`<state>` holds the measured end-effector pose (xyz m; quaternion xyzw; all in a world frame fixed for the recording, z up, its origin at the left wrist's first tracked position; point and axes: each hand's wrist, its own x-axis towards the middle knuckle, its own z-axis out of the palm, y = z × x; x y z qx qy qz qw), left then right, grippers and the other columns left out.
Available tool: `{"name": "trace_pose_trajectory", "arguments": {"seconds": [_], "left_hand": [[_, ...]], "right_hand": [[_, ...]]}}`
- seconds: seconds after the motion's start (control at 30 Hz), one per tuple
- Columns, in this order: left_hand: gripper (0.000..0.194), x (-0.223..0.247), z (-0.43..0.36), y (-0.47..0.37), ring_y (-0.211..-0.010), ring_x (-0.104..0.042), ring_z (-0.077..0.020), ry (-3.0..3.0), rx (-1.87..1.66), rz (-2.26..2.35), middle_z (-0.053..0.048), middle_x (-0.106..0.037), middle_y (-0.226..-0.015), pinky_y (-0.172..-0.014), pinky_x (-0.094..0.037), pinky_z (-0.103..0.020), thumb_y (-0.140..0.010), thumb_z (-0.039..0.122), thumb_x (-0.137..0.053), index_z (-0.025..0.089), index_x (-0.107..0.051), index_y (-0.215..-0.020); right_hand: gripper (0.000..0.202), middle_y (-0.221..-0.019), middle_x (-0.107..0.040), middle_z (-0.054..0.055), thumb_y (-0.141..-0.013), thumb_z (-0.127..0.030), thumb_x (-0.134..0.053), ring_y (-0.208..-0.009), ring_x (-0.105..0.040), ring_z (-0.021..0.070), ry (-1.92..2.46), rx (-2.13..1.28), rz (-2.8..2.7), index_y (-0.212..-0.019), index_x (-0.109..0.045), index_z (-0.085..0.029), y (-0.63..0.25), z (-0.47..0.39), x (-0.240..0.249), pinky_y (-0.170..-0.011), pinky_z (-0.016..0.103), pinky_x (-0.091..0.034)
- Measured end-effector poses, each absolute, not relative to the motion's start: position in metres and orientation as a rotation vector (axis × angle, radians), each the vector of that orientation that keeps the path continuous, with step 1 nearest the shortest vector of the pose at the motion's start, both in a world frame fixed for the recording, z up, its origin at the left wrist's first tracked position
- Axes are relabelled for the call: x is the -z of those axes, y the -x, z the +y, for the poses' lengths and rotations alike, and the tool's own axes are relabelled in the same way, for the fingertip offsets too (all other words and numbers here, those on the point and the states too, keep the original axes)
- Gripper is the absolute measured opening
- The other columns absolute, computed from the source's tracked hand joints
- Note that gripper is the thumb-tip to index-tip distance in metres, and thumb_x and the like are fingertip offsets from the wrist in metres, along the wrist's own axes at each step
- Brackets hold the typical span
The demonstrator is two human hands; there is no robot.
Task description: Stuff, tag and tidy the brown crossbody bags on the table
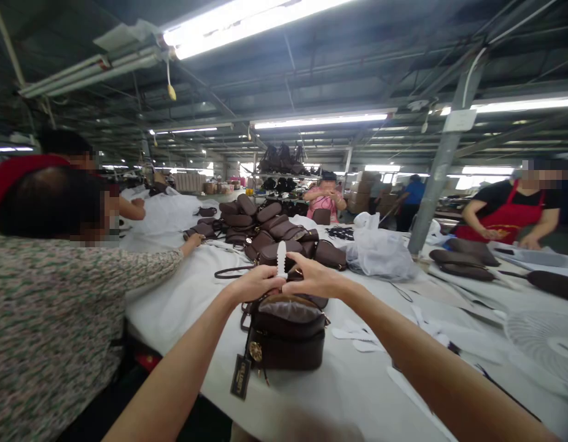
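Observation:
A white ridged strip stands upright between my two hands. My left hand pinches its lower end between thumb and fingers. Beside it, my right hand has thumb and index finger spread around the strip, the thumb near its base. Just below my hands a dark brown bag sits on the white table, its top open and a greyish lining showing. A black tag with gold lettering hangs at the bag's left side.
Behind my hands lies a pile of brown bags. A clear plastic bag is right of it. White strips and a fan are at the right. A person reaches in from the left.

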<state>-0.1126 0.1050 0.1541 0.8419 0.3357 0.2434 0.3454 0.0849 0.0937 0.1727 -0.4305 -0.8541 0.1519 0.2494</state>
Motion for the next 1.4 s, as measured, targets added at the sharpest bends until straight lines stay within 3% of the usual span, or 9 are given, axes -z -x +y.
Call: {"name": "trace_pose_trajectory", "arguments": {"seconds": [0.07, 0.27, 0.37, 0.6, 0.77, 0.93, 1.1, 1.27, 1.4], "left_hand": [[0.024, -0.155, 0.109, 0.115, -0.057, -0.043, -0.0111, -2.192, -0.649, 0.851, 0.004, -0.050, -0.059, -0.053, -0.033, -0.022, -0.080, 0.033, -0.048, 0.017, -0.052, -0.062], [0.013, -0.144, 0.081, 0.117, -0.078, -0.057, -0.0170, -2.306, -1.279, 1.106, -0.002, -0.063, -0.081, -0.072, -0.045, -0.027, -0.083, 0.029, -0.055, 0.018, -0.062, -0.086], [0.018, -0.121, 0.041, 0.107, -0.075, -0.057, -0.0173, -2.333, -1.759, 1.308, -0.004, -0.062, -0.079, -0.074, -0.046, -0.030, -0.091, 0.022, -0.043, 0.019, -0.060, -0.085], [0.058, -0.056, 0.033, 0.067, -0.120, -0.048, -0.0343, -2.631, -1.056, 1.537, -0.017, -0.055, -0.130, -0.100, -0.042, -0.052, -0.077, 0.017, -0.061, 0.013, -0.046, -0.133], [0.025, -0.046, 0.043, 0.073, -0.097, -0.057, -0.0281, -2.720, -0.940, 1.515, -0.009, -0.063, -0.098, -0.086, -0.049, -0.047, -0.080, 0.012, -0.057, 0.020, -0.065, -0.103], [0.037, -0.025, 0.025, 0.079, -0.101, -0.056, -0.0246, -2.929, -1.399, 1.328, -0.008, -0.065, -0.104, -0.095, -0.043, -0.045, -0.087, 0.007, -0.042, 0.026, -0.064, -0.109], [0.025, -0.026, 0.028, 0.075, -0.099, -0.060, -0.0283, -2.832, -0.981, 1.342, -0.009, -0.070, -0.101, -0.094, -0.043, -0.046, -0.079, 0.011, -0.054, 0.022, -0.066, -0.099], [0.058, -0.045, 0.039, 0.067, -0.115, -0.056, -0.0365, -2.408, -0.567, 1.436, -0.016, -0.063, -0.125, -0.100, -0.041, -0.048, -0.072, 0.028, -0.065, 0.019, -0.057, -0.128], [0.048, -0.055, 0.047, 0.060, -0.111, -0.057, -0.0377, -2.255, -0.469, 1.413, -0.013, -0.069, -0.113, -0.099, -0.040, -0.049, -0.067, 0.034, -0.069, 0.020, -0.068, -0.113]], "right_hand": [[0.077, -0.111, -0.066, 0.011, -0.066, -0.029, -0.075, -0.094, -0.062, 0.0234, 1.189, -0.463, -2.364, -0.134, -0.043, -0.012, -0.087, 0.091, -0.171, -0.077, 0.030, -0.047], [0.008, -0.050, -0.052, -0.006, -0.078, -0.020, -0.053, -0.045, -0.053, 0.0129, 1.333, -0.926, -2.291, -0.084, -0.058, -0.016, -0.082, 0.086, -0.188, -0.043, 0.022, -0.039], [0.017, -0.049, -0.043, -0.007, -0.080, -0.028, -0.056, -0.038, -0.042, 0.0084, 1.375, -1.115, -2.131, -0.068, -0.048, -0.018, -0.083, 0.088, -0.188, -0.034, 0.019, -0.030], [0.031, -0.060, -0.045, -0.007, -0.077, -0.042, -0.066, -0.041, -0.032, 0.0034, 1.111, -1.640, -1.667, -0.072, -0.046, -0.018, -0.090, 0.091, -0.155, -0.034, 0.015, -0.024], [0.033, -0.063, -0.048, -0.005, -0.077, -0.043, -0.068, -0.044, -0.040, 0.0044, 1.143, -1.650, -1.540, -0.074, -0.047, -0.018, -0.100, 0.089, -0.145, -0.033, 0.014, -0.028], [0.036, -0.069, -0.054, -0.003, -0.076, -0.049, -0.068, -0.055, -0.058, 0.0116, 1.114, -1.712, -1.498, -0.079, -0.049, -0.018, -0.109, 0.092, -0.135, -0.044, 0.021, -0.049], [0.037, -0.077, -0.060, -0.001, -0.075, -0.050, -0.068, -0.078, -0.067, 0.0203, 1.029, -1.767, -1.630, -0.083, -0.050, -0.019, -0.107, 0.083, -0.133, -0.069, 0.033, -0.056], [0.016, -0.079, -0.062, -0.001, -0.077, -0.031, -0.063, -0.077, -0.057, 0.0162, 1.057, -1.256, -2.250, -0.086, -0.060, -0.018, -0.104, 0.077, -0.135, -0.067, 0.024, -0.045], [0.017, -0.082, -0.064, 0.000, -0.071, -0.015, -0.061, -0.073, -0.056, 0.0152, 1.082, -0.895, -2.494, -0.087, -0.064, -0.018, -0.100, 0.079, -0.131, -0.064, 0.022, -0.039]]}}
